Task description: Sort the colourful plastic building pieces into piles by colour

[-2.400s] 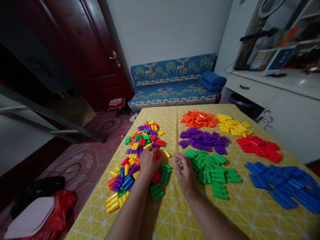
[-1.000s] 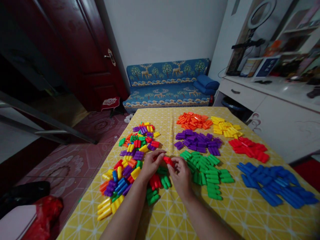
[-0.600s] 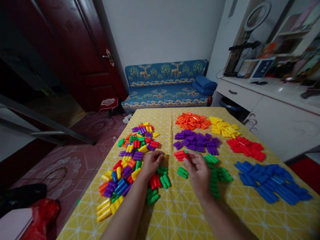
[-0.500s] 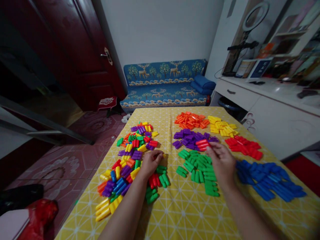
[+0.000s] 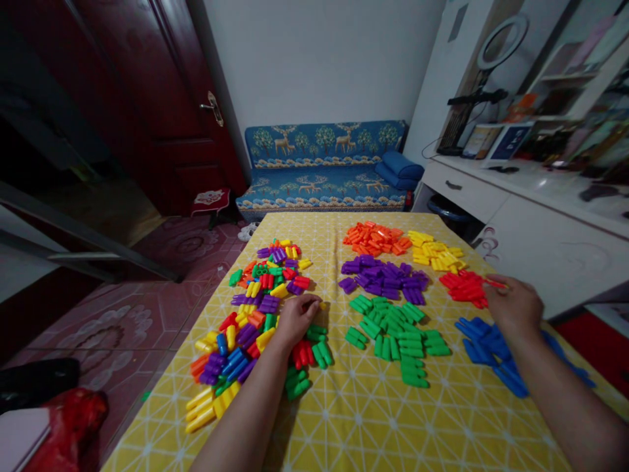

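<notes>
My right hand [image 5: 518, 305] is over the right edge of the pile of red plastic blocks [image 5: 462, 288]. Its fingers pinch a red block [image 5: 496, 283], of which only a thin part shows. My left hand [image 5: 297, 318] rests at the right side of the mixed heap of coloured blocks [image 5: 248, 334], fingers closed. A small yellow bit shows at its fingertips, but what they hold, if anything, is hidden. Below that hand lie red blocks [image 5: 303, 354] and green blocks [image 5: 323, 354]. My right forearm passes over the blue pile [image 5: 491, 347] and hides part of it.
Separate piles of orange [image 5: 376, 237], yellow [image 5: 436, 252], purple [image 5: 386, 275] and green blocks [image 5: 393, 324] lie on the yellow patterned tablecloth [image 5: 363, 419]. Beyond the table stands a blue patterned sofa [image 5: 324, 177]. A white cabinet [image 5: 540, 242] is on the right.
My right hand has moved right with the red block, from beside the purple and green piles to the red pile. My left hand has stayed in place.
</notes>
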Demonstrator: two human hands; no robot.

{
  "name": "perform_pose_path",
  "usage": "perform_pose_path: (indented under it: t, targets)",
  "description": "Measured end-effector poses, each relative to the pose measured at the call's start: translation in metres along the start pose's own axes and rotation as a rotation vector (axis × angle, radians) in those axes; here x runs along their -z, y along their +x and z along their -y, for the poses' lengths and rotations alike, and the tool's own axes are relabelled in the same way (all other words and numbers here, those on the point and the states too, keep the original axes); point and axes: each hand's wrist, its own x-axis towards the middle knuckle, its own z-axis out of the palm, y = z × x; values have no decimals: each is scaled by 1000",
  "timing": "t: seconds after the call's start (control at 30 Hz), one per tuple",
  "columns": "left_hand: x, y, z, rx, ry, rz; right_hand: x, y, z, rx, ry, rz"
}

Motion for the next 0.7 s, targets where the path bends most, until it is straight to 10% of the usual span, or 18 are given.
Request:
perform_pose_path:
  t: [0.3,0.43,0.7]
  targets:
    - [-3,-1,9,-46,-26,-67,-90,-213,118,2,475,802]
    - [-4,-2,11,-128,-13,-164,-118,-267,124,-69,529,754]
    - [-2,3,-6,-250,376,-338,-119,-273,120,103,456,721]
